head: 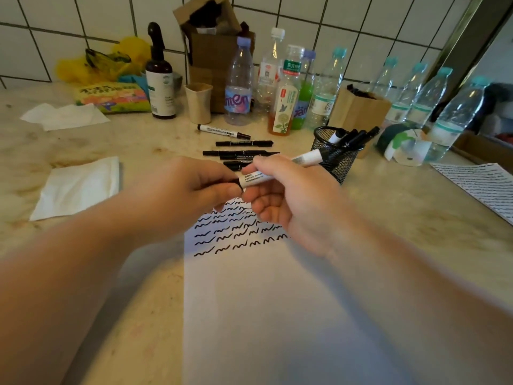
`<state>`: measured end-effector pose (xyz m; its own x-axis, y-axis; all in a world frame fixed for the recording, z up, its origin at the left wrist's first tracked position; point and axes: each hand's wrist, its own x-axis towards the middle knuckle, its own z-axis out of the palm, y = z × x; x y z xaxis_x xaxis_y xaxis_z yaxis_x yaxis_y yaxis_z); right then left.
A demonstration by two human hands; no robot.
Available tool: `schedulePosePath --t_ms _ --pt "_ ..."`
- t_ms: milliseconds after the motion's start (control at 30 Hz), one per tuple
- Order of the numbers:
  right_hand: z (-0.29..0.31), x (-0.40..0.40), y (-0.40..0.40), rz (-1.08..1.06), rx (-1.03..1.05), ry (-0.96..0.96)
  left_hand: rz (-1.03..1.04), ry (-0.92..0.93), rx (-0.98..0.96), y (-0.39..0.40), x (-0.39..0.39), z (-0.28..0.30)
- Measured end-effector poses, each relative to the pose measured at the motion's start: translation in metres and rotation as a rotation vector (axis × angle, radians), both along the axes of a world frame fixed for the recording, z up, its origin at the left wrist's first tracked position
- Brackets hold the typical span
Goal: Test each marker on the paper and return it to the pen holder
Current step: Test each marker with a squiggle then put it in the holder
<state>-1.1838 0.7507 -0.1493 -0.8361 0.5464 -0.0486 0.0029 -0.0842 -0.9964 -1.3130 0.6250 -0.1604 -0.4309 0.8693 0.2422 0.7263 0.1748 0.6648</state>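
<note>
White-barrelled marker [273, 169] held level between both hands, just above the scribbled rows on the paper [266, 301]. Right hand [288, 201] wrapped around the middle of the barrel, thumb on top; left hand [191, 187] pinching the dark end, probably the cap [236, 182], though whether coming off or going on cannot be told. Likely the capping or uncapping step of 1 test. Next move, by judgement: either a straight pull to free the tip and a short squiggle under the last row, or a firm push to seat the cap and a reach beyond the right hand to the black mesh pen holder [337, 154], already bristling with several markers. Just past the grip, about 5 loose markers [241, 151] lying flat, seemingly awaiting a turn. Beige mottled stone countertop [388, 207] underneath, folded white tissues [77, 187] left of the left hand, a second scribbled sheet [483, 184] far right. Farther back, a row of plastic bottles [280, 87], a brown pump bottle [159, 76], cardboard boxes, white tiled wall [347, 20].
</note>
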Motion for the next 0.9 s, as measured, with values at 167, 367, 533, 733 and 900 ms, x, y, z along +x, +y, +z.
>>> schedulePosePath --t_ms 167,367,533,733,900 --pt "0.007 0.012 0.001 0.08 0.155 0.052 -0.232 -0.068 -0.138 -0.007 -0.01 0.008" --pt "0.014 0.028 0.016 -0.012 0.174 0.1 -0.163 -0.196 -0.203 -0.014 -0.027 0.011" --pt "-0.016 0.022 -0.012 0.21 0.217 -0.051 -0.002 0.145 -0.384 0.002 -0.018 -0.007" --pt "-0.037 0.018 -0.025 0.153 0.231 -0.097 -0.043 0.282 -0.404 0.0 -0.021 -0.012" --pt "-0.035 0.017 -0.029 0.185 0.338 -0.124 -0.065 0.341 -0.391 -0.002 -0.02 -0.012"
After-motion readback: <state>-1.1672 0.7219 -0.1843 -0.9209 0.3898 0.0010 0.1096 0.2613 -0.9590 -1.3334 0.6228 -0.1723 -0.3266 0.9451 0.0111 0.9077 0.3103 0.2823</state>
